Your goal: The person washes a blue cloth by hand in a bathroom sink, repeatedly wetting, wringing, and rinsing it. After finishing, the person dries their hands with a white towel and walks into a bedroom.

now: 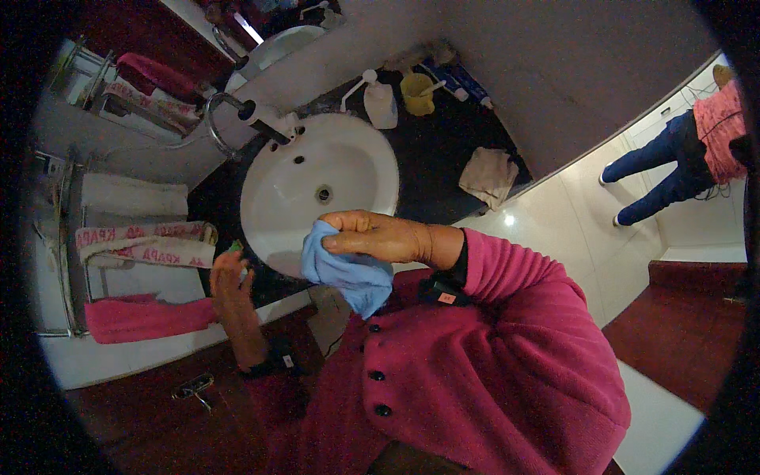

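Note:
My right hand (380, 237) grips a light blue cloth (350, 276) between thumb and fingers. The cloth is bunched in the grip, and its loose end hangs in front of my pink sleeve. Over the front rim of a white washbasin (320, 228), hand and cloth partly cover the bowl. My left hand (230, 282) is at the left end of the dark counter, its fingers curled around a small green and whitish thing (236, 245). Most of that thing is hidden by the fingers, so its kind is unclear. A gooseneck faucet (222, 113) rises behind the basin.
A white pump bottle (380, 104), a yellow cup (417, 95) with a brush handle, blue tubes (454, 80) and a folded pale cloth (488, 175) stand or lie on the black counter (433, 154). Towels (148, 317) hang at left. A person (671, 148) stands beyond the wall.

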`<act>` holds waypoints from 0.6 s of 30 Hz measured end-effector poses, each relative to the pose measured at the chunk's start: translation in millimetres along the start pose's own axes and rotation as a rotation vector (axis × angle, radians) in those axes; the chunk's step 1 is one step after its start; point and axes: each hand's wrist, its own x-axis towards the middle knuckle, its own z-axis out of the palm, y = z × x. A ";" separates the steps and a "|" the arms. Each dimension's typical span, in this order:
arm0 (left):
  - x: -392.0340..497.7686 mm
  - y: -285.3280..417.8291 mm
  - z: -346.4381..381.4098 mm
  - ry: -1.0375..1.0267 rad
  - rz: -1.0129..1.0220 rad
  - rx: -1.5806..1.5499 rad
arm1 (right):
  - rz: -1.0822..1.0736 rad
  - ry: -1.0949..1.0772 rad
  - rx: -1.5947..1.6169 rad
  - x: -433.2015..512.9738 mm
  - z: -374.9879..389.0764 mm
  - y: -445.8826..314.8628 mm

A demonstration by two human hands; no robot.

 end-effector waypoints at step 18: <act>-15.4 3.5 26.7 -0.172 0.252 0.227 | -0.035 0.597 -0.902 -126.4 -128.3 8.1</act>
